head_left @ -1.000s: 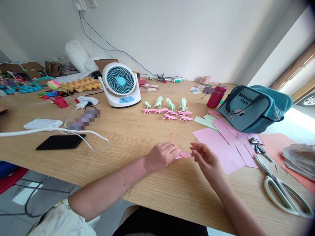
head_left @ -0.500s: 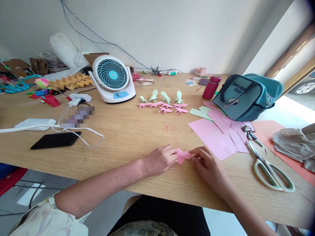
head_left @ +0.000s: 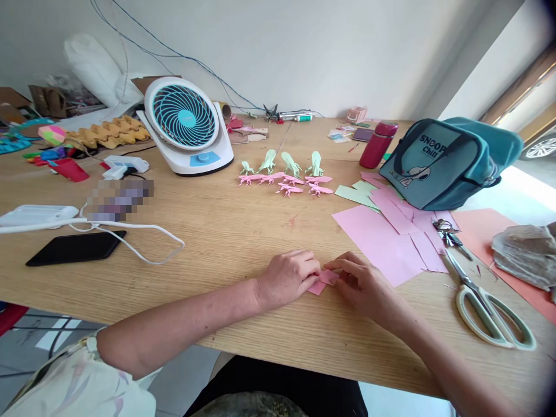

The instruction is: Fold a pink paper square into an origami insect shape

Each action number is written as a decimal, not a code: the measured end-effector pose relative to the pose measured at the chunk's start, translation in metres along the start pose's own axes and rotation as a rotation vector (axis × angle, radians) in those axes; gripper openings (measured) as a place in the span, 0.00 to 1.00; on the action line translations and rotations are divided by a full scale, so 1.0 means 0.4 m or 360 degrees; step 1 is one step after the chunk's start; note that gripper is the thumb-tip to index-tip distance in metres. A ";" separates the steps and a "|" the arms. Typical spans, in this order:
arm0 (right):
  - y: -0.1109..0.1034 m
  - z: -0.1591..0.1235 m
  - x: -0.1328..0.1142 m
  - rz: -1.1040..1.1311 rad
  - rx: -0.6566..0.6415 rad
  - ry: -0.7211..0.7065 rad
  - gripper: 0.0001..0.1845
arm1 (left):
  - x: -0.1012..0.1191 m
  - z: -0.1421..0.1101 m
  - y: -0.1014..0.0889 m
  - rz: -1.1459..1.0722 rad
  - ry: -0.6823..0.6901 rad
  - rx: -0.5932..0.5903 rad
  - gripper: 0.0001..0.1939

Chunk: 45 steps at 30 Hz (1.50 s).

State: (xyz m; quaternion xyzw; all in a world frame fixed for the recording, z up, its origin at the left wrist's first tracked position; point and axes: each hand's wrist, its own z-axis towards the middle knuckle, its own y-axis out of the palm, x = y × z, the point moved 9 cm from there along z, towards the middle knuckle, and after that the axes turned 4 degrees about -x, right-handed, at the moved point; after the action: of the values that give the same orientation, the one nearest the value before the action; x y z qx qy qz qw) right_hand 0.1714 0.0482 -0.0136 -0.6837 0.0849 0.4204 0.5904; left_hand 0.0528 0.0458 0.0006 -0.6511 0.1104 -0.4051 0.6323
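Note:
A small folded piece of pink paper [head_left: 319, 287] lies near the table's front edge between my hands. My left hand [head_left: 292, 277] is closed on its left side, with the fingertips curled over it. At its right side my right hand [head_left: 359, 282] pinches the upper edge between thumb and fingers. Part of the paper is hidden under the fingers. Beyond the hands stand several green folded paper insects [head_left: 292, 164] in a row, with several pink folded paper insects [head_left: 290, 188] in front of them.
To the right lie pink sheets [head_left: 373, 240], scissors [head_left: 490, 307] and keys [head_left: 446, 229]. Behind them stand a red flask [head_left: 377, 145] and a teal bag [head_left: 438, 168]. On the left are a fan [head_left: 186, 127], a black phone [head_left: 76, 248] and a white cable [head_left: 147, 226].
My hands have drawn closer together over the pink paper, and the left fingers cover more of it. The view has shifted slightly.

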 end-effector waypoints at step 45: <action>0.023 -0.059 -0.084 -0.0721 -0.0051 -0.0660 0.19 | 0.044 -0.058 -0.005 0.0031 0.0355 0.0150 0.08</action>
State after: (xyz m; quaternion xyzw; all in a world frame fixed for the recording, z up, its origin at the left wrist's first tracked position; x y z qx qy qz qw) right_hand 0.1556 0.0119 0.0010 -0.5941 -0.1987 0.4100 0.6629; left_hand 0.0477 0.0176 0.0063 -0.5705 0.1671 -0.4736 0.6499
